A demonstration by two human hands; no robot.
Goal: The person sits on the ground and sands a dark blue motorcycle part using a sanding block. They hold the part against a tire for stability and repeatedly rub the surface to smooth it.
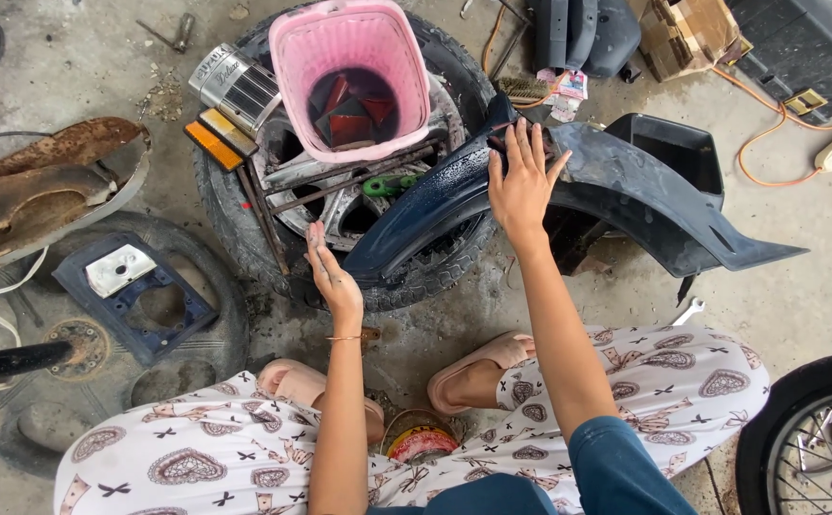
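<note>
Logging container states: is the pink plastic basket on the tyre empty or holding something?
Holding something. The upright pink plastic basket on the black rubber tyre contains dark liquid with red triangular pieces in it.

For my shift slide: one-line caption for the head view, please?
Right hand flat on a dark blue fender lying across a tyre, left hand at its lower end.

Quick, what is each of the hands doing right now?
Left hand: open, fingers straight, at the lower end of the dark blue fender; holding nothing.
Right hand: open, fingers spread, palm flat on the fender's top.
</note>
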